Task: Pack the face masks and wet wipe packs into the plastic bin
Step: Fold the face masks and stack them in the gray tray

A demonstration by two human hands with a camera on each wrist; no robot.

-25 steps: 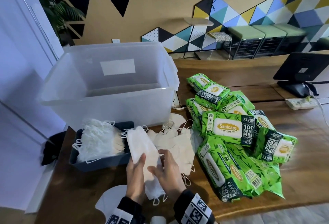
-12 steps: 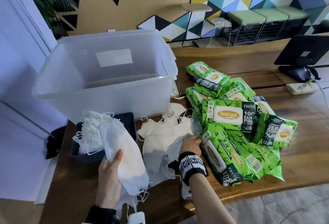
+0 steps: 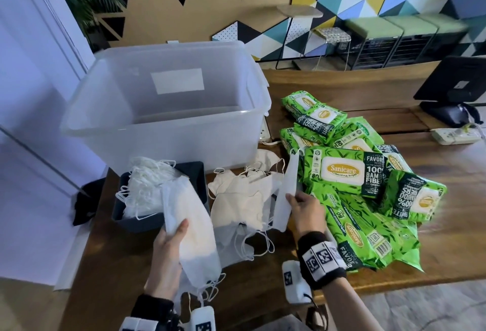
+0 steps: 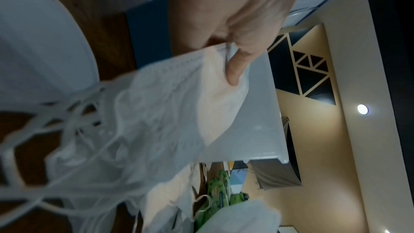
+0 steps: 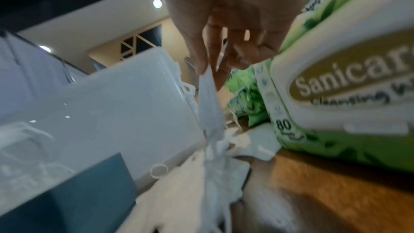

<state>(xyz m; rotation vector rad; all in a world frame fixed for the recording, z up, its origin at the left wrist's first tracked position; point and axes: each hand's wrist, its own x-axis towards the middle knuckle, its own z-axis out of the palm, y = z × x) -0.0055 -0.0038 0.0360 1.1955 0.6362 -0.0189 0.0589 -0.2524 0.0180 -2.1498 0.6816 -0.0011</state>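
A clear plastic bin [image 3: 168,109] stands at the table's back left, nothing visible inside it. My left hand [image 3: 168,241] grips a stack of white face masks [image 3: 194,228] just in front of a dark tray [image 3: 200,180] that holds more masks. My right hand [image 3: 302,207] pinches a single white mask [image 3: 285,196] by its edge and holds it upright above the loose pile of masks [image 3: 242,199]. In the right wrist view the thumb and fingers [image 5: 199,56] clamp that mask [image 5: 210,102]. Green wet wipe packs [image 3: 347,172] lie heaped to the right.
A monitor [image 3: 452,80] and a white power strip [image 3: 457,136] sit at the table's far right. A white wall and a dark cloth [image 3: 84,201] border the table's left edge. The table's front edge runs close under my wrists.
My right hand reached into the loose pile and has lifted one mask upright. The left hand carried its stack of masks left, toward the tray.
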